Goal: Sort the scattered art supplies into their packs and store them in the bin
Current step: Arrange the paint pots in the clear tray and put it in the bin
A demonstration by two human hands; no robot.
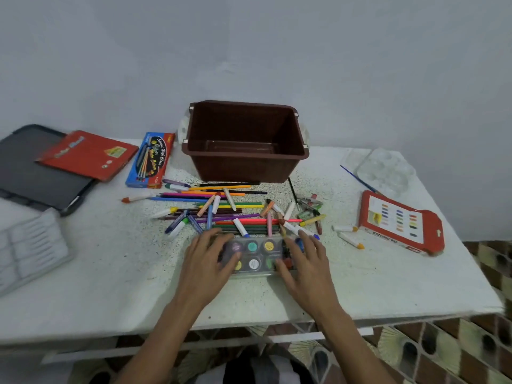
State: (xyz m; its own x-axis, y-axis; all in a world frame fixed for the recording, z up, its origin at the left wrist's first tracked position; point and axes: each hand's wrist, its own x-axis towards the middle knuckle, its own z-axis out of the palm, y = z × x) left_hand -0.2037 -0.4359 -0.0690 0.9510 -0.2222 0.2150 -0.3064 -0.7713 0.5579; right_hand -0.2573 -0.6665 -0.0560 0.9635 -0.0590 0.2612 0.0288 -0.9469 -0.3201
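Note:
A clear paint-pot case (260,254) with coloured round pots lies near the table's front middle. My left hand (210,259) rests on its left end with fingers spread. At the case's right end, my right hand (304,261) lies with fingers extended. Just behind the case lies a scattered pile of coloured pencils (221,206), crayons and markers. An empty brown bin (246,139) stands at the back centre. A blue pencil pack (151,159) lies left of the bin, and a red oil pastel box (401,223) lies at the right.
A red pack (88,155) lies on a dark tray (33,167) at the far left, with a white moulded insert (30,250) in front of it. A clear palette (385,170) and a thin blue brush (357,178) lie at the back right. Loose crayons (349,236) lie near the pastel box.

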